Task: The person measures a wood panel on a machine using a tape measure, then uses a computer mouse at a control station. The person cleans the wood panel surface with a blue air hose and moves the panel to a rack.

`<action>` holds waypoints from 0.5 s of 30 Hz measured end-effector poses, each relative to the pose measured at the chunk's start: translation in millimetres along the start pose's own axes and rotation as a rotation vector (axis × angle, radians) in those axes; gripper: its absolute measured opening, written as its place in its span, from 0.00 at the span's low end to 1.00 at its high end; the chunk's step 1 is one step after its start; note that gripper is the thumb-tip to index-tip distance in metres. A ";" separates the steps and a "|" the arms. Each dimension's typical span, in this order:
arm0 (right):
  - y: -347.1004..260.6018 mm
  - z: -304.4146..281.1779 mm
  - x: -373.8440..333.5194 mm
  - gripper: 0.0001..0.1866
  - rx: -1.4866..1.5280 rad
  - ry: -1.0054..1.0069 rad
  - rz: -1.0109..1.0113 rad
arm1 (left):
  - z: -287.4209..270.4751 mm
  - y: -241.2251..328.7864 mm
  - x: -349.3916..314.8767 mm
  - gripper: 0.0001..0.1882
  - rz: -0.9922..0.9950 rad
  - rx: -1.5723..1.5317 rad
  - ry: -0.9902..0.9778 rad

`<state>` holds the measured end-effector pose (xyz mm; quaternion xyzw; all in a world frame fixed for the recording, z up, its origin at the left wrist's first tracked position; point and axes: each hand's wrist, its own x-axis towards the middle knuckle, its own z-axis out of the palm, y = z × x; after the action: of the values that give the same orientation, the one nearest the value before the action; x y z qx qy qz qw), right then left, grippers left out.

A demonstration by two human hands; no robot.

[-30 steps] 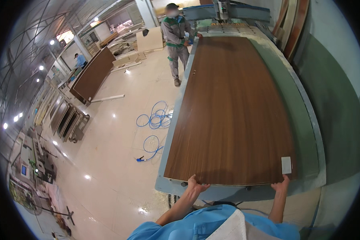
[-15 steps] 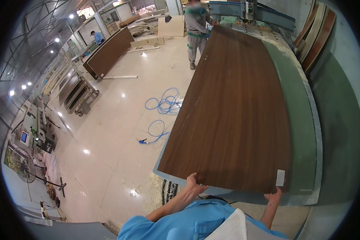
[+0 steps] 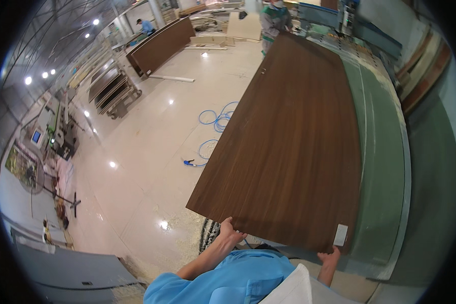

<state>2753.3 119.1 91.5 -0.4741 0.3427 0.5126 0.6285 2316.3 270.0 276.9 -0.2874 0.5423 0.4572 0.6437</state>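
Note:
A large dark brown wood-grain door panel (image 3: 283, 147) lies over the green bed (image 3: 382, 167) of a machine table. My left hand (image 3: 230, 233) grips its near edge left of the middle, thumb on top and fingers underneath. Near the right corner my right hand (image 3: 330, 257) grips the same edge, its thumb just below a white label (image 3: 341, 235). The panel's near left corner sticks out past the table. Fingers under the panel are mostly hidden. At the far end stands a co-worker (image 3: 275, 20), whose hands I cannot make out.
A blue air hose (image 3: 218, 119) with a blow gun (image 3: 189, 162) lies on the tiled floor at left. Beyond are a loaded cart (image 3: 111, 91) and leaning brown panels (image 3: 162, 45). A machine gantry (image 3: 347, 20) spans the far end; boards (image 3: 425, 71) lean at right.
The panel has shifted left across the table with both my hands on it. More green bed shows on its right, and its near left corner now overhangs. My view has turned too.

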 end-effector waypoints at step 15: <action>32.0 -8.2 -18.6 0.32 -0.598 -0.262 -0.183 | -29.3 46.7 -7.0 0.17 0.086 -0.097 -0.117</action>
<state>2718.3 106.2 98.2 -0.5964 0.0497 0.5884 0.5438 2261.5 262.2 282.3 -0.2673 0.4928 0.5261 0.6395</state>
